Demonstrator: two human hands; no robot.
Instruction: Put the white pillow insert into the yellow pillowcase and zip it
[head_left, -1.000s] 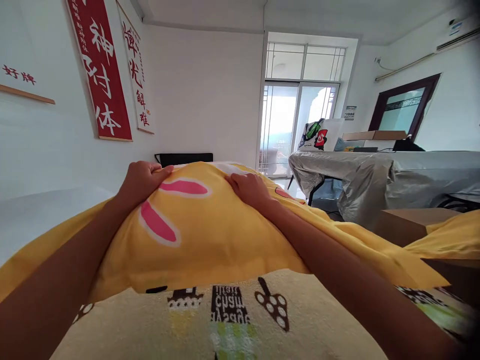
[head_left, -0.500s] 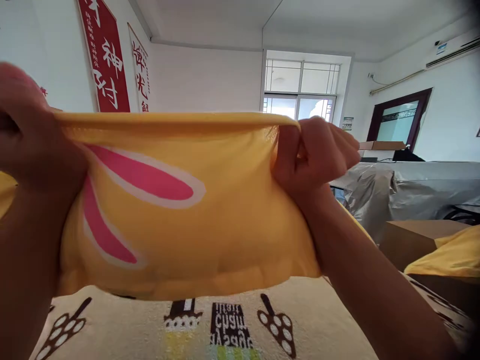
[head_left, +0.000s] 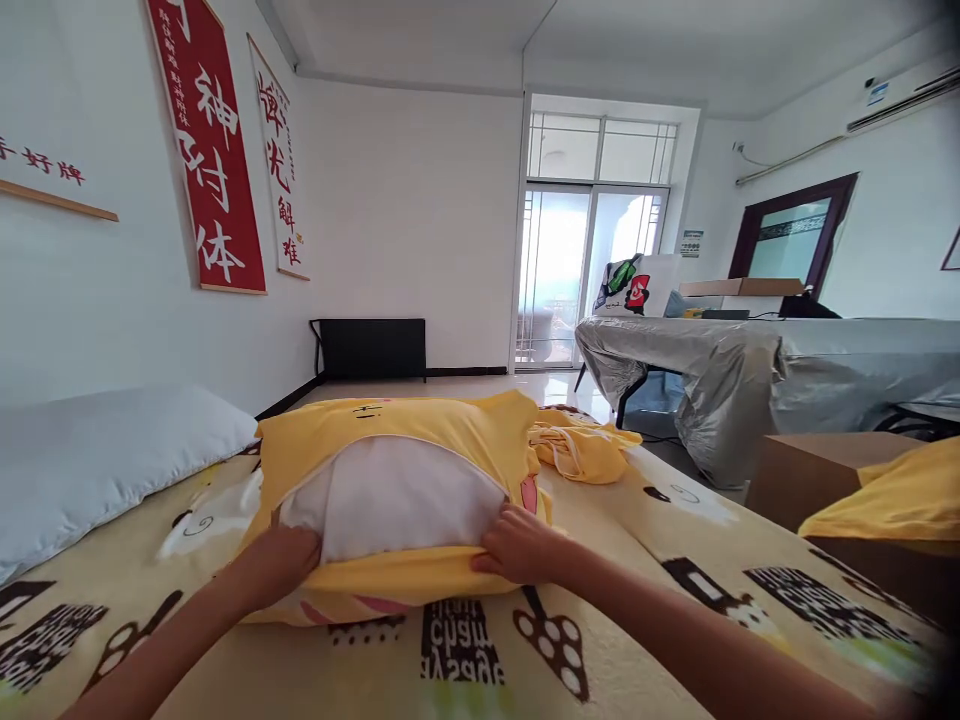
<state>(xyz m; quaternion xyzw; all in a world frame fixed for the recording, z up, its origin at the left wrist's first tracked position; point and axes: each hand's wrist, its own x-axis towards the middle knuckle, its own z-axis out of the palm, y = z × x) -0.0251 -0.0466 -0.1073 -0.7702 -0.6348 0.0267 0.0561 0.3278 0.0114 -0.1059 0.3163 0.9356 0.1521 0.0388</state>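
A yellow pillowcase [head_left: 420, 420] with pink-and-white printed shapes lies on the bed in front of me. A white pillow [head_left: 397, 490] shows through its wide opening. At the left end of that opening, my left hand [head_left: 289, 555] is closed on the pillowcase edge. My right hand [head_left: 517, 545] grips the edge at the other end, fingers curled against the fabric. Some fingertips of both hands are hidden by cloth. The near flap of the case hangs low between my wrists.
A bare white pillow [head_left: 112, 455] lies at the left on the patterned blanket [head_left: 615, 600]. Crumpled yellow cloth [head_left: 585, 445] sits behind the pillowcase. To the right are a cardboard box [head_left: 810, 480], more yellow fabric [head_left: 892, 495] and a plastic-covered table [head_left: 720, 360].
The pillowcase, earlier held up stretched before my face, has come down onto the bed. Both hands have lowered with it, and the white pillow inside now shows.
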